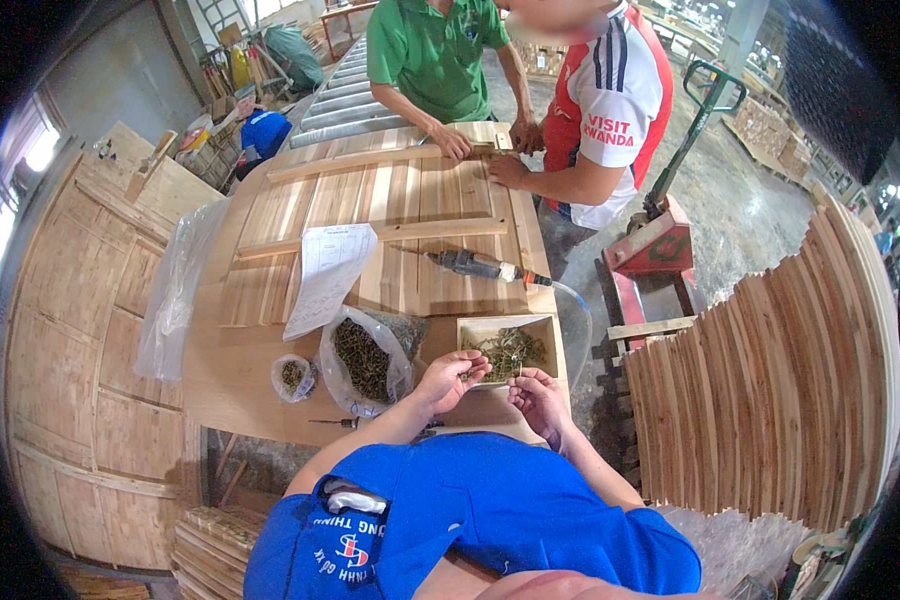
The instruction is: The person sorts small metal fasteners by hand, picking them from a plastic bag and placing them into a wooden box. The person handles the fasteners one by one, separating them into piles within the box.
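Note:
Both my hands are at the near side of a shallow wooden box (542, 326) holding a heap of small brassy metal fasteners (510, 348), which look like screws. My left hand (452, 382) is at the box's left edge, palm partly up, fingers curled around something small I cannot make out. By the near right corner, my right hand (538, 400) has thumb and fingertips pinched together; what is between them is too small to name. Left of the box stands an open clear plastic bag (398, 372) full of dark screws, with a smaller bag (293, 378) of them beside it.
A power driver (470, 264) with a hose lies on the slatted wooden panel (360, 205), near a printed paper sheet (332, 270). Across the table, one person in green (430, 60) and another in red and white (610, 110) handle the panel's far end. Stacked boards (760, 380) stand right.

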{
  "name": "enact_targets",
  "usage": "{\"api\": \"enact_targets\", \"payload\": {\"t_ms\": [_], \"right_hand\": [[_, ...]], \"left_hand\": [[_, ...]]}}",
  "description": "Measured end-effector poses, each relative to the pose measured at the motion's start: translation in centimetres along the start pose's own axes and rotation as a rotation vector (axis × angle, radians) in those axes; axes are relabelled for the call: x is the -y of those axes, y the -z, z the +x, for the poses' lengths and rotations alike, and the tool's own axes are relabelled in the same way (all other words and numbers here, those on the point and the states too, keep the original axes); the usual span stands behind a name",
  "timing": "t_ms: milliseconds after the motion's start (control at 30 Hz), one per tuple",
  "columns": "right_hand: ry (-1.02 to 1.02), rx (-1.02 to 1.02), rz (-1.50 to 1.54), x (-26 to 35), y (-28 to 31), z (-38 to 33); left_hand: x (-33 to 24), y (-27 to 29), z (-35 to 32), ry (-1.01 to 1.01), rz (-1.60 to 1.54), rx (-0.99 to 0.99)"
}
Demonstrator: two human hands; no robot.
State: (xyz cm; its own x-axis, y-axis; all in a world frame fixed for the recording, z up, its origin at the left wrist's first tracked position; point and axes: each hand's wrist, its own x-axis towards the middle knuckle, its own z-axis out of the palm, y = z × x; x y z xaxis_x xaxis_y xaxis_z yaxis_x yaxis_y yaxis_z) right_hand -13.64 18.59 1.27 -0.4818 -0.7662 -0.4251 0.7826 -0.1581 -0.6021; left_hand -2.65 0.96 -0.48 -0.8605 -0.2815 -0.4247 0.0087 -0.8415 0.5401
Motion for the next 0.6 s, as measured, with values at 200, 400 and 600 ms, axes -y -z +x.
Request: {"api": "enact_targets", "payload": {"t_ms": [200,400,600], "right_hand": [[0.067,-0.006,-0.029,0.0,-0.1,0.5],[0.118,0.045,-0.073,0.0,0.1,0.6],[0.123,0.024,-0.107,-0.1,-0.1,0.5]], "left_hand": [[-0.2,-0.7,0.2,0.011,0.019,0.008],[-0.4,-0.8,0.7,0.059,0.098,-0.049],[-0.3,-0.5,0.9,0.104,0.129,-0.013]]}}
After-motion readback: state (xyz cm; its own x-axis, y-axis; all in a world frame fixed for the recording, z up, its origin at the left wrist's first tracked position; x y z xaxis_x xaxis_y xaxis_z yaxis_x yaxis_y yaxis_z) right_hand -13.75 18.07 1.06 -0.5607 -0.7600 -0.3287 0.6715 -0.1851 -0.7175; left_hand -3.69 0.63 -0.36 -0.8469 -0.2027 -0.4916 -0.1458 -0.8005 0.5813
